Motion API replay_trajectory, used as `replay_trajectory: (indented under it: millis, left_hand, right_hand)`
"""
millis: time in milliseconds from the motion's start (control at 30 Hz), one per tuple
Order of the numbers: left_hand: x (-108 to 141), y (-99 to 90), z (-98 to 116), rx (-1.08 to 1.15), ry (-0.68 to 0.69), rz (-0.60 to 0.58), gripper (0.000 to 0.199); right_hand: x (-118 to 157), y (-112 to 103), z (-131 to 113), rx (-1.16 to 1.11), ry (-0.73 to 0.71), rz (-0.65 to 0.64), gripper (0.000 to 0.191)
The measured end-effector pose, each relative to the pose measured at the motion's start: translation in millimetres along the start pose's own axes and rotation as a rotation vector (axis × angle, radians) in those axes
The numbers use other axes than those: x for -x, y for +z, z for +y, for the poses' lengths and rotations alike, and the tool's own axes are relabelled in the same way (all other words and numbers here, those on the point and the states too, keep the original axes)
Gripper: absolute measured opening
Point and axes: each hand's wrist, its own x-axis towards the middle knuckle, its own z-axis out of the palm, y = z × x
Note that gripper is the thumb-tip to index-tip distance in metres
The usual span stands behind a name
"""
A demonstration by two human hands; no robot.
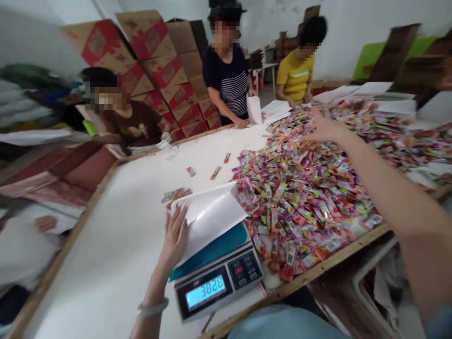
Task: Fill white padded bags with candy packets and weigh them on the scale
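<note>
My left hand (175,230) lies with outstretched fingers on the left side of a white bag (212,214). The bag rests on its side on the teal pan (215,252) of a digital scale (221,282), its mouth toward the packets. Lit digits show on the scale's blue display. My right hand (322,125) reaches over the far part of a big heap of small colourful packets (300,188). Its thumb stands apart from the fingers, somewhat blurred; I see nothing held in it.
A wooden edge rims the white table (141,197). Loose packets (215,173) lie left of the heap. Several people stand or sit around the table; one holds a white bag (254,109). More white bags (277,110) lie at the back, before stacked cartons (165,70).
</note>
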Motion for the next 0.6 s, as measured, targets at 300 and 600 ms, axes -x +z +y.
replay_trajectory:
  millis: [300,600]
  left_hand:
    - [5.8,2.6,34.9,-0.005,-0.124,-0.106,0.059]
    - [11.2,13.7,30.4,0.004,-0.096,-0.133,0.057]
  right_hand:
    - [92.9,119.1,-142.8,0.13,-0.454,-0.849,0.065]
    - [88.6,114.6,-83.1,0.001,-0.338,-0.625,0.016]
